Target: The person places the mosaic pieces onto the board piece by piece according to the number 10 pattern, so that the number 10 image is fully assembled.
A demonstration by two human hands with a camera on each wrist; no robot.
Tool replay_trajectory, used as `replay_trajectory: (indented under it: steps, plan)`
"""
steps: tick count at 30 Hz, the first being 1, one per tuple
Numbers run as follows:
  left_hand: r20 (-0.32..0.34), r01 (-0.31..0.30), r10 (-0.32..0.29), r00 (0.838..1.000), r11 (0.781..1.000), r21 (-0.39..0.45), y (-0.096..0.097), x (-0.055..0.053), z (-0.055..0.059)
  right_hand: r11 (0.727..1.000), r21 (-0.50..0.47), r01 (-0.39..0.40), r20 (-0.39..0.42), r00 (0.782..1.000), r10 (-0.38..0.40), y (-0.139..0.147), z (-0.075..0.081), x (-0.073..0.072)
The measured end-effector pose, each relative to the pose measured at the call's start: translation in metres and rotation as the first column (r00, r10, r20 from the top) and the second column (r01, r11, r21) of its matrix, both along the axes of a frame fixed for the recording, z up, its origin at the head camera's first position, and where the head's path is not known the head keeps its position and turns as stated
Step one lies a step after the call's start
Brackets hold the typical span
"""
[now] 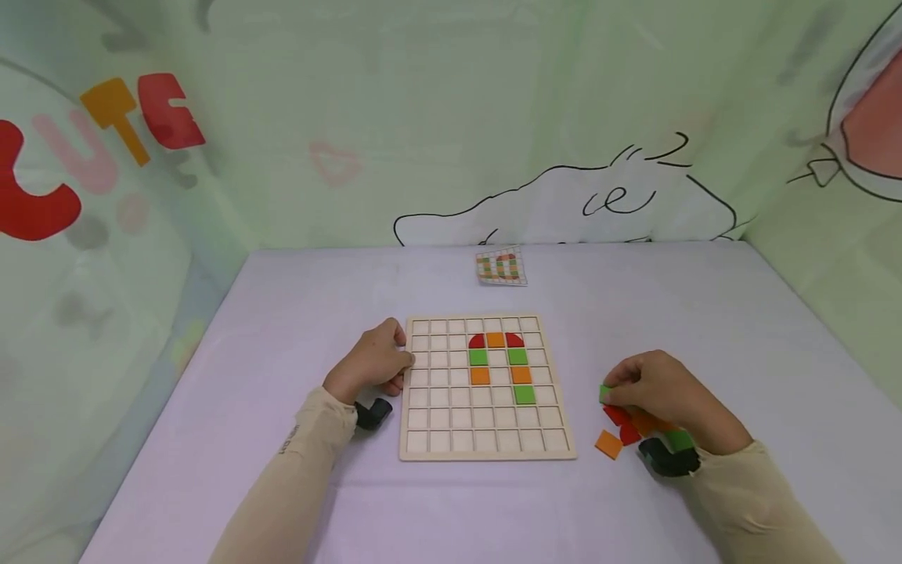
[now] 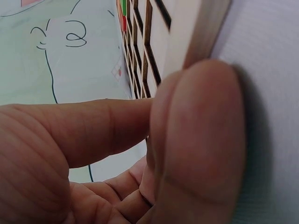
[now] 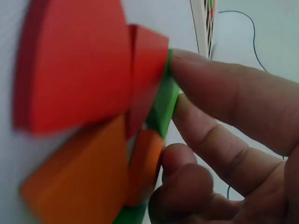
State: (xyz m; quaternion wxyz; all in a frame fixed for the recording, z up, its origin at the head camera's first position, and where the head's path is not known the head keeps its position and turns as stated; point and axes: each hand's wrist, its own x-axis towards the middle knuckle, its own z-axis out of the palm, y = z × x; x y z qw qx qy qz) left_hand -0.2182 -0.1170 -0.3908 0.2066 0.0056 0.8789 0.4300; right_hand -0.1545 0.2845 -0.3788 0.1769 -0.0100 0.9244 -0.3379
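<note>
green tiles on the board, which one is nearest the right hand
The lowest green tile, the only one directly below an orange tile.

Pale wooden grid board (image 1: 483, 418) is lying flat between the hands, left hand (image 1: 369, 360) gripping its near edge; eight set tiles (image 1: 496, 340) in red, orange and green are forming an arch. Right hand (image 1: 655, 385) is pinching a green tile (image 1: 604, 394); mixed loose tiles (image 1: 608, 444) are lying under and beside it.
</note>
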Motion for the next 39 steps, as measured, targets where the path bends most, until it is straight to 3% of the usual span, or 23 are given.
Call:
replay_trajectory:
  steps: [11, 16, 21, 25, 28, 34, 39]
  plan:
    - [0.000, 0.003, -0.003, 1.000, 1.000, 0.013, -0.001, -0.001, 0.000, 0.995, 0.086, -0.054, -0.027, 0.998, 0.056, -0.005, 0.004, -0.002]
    - [-0.010, 0.011, -0.011, 1.000, 1.000, 0.010, -0.001, -0.001, 0.000, 0.999, 0.027, -0.026, -0.068, 0.997, 0.028, -0.012, 0.002, -0.002]
    - [-0.001, 0.008, -0.008, 1.000, 1.000, 0.019, -0.001, -0.001, -0.001, 0.995, -0.087, 0.052, -0.021, 0.998, -0.054, -0.020, 0.002, -0.005]
    - [0.002, 0.008, -0.008, 1.000, 1.000, 0.017, -0.001, -0.002, -0.001, 0.969, -0.203, 0.144, 0.072, 0.989, -0.131, -0.028, 0.002, -0.009]
    - [-0.002, 0.013, -0.013, 1.000, 1.000, 0.010, -0.001, -0.002, -0.001, 0.950, -0.262, 0.171, 0.085, 0.984, -0.154, -0.037, 0.001, -0.012]
    - [0.001, 0.013, -0.013, 1.000, 1.000, 0.010, -0.002, -0.002, 0.000, 0.896, -0.405, 0.183, 0.115, 0.982, -0.148, -0.062, -0.001, -0.018]
    - [0.007, 0.010, -0.010, 1.000, 1.000, 0.010, -0.001, -0.002, -0.001, 0.865, -0.464, 0.190, 0.157, 0.979, -0.131, -0.082, -0.005, -0.019]
